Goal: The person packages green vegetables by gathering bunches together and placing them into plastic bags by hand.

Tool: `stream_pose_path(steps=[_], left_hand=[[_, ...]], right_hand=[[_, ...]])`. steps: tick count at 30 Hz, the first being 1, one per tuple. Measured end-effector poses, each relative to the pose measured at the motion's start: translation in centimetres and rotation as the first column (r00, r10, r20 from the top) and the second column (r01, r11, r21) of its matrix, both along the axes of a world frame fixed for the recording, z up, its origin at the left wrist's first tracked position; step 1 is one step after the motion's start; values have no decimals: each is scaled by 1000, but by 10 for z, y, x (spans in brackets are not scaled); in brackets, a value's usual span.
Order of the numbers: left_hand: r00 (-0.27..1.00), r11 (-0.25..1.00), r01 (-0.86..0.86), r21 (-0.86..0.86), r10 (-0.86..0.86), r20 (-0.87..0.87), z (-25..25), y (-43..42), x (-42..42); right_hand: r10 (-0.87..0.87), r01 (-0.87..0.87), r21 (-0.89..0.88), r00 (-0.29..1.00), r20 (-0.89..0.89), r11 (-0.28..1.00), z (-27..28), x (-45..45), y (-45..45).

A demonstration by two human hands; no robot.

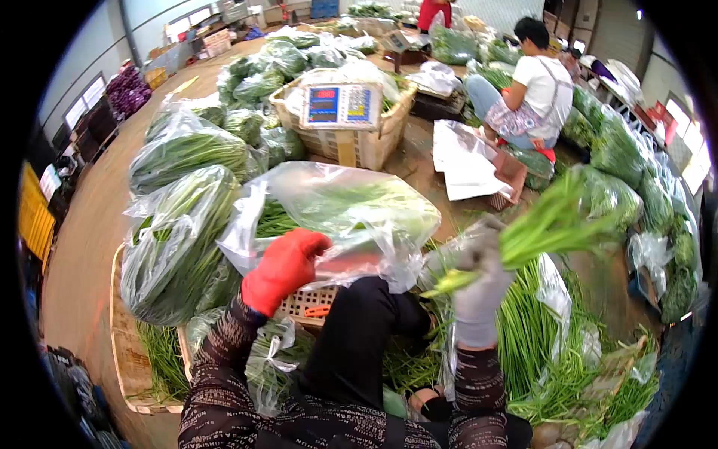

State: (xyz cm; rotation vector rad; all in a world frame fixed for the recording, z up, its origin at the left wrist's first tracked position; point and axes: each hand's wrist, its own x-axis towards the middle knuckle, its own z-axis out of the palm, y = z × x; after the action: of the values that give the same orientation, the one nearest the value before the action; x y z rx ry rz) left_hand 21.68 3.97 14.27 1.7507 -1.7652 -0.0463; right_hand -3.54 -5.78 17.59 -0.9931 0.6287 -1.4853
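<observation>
My left hand (286,271), in a red glove, is closed at the near edge of a clear plastic bag (351,198) and appears to grip its film. Long green stalks (275,220) show inside that bag, which rests above a perforated crate (301,303). On the right, my right hand (482,288), in a grey glove, is wrapped round a bunch of green stalks (550,228). The bunch is blurred by motion and its leafy end points right. Below this hand lies a large pile of loose green stalks (523,329), partly on plastic film.
A digital scale (342,106) stands before a large basket (393,127). Filled bags of greens (183,239) are stacked at left, with more bags (621,153) along the right. A person (538,86) sits near a box (508,176) with white film. An orange-handled tool (317,310) lies by the crate.
</observation>
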Motion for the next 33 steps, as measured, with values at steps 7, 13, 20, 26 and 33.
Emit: stream_pose_path(steps=[7, 13, 20, 26, 33], left_hand=[[809, 946, -183, -267, 300, 506, 0, 2, 77], [803, 900, -357, -251, 433, 410, -4, 34, 91], [969, 952, -216, -216, 182, -168, 27, 51, 81], [920, 951, -266, -155, 299, 253, 39, 38, 83], [927, 964, -250, -94, 266, 266, 36, 40, 87]], right_hand=[[281, -518, -503, 835, -474, 691, -52, 171, 0], [-190, -696, -460, 432, -882, 551, -101, 189, -39], [-460, -559, -280, -211, -863, 781, -145, 173, -109], [-581, -731, -417, 35, -813, 540, -72, 195, -80], [-345, -775, -139, -107, -932, 616, -67, 181, -108]])
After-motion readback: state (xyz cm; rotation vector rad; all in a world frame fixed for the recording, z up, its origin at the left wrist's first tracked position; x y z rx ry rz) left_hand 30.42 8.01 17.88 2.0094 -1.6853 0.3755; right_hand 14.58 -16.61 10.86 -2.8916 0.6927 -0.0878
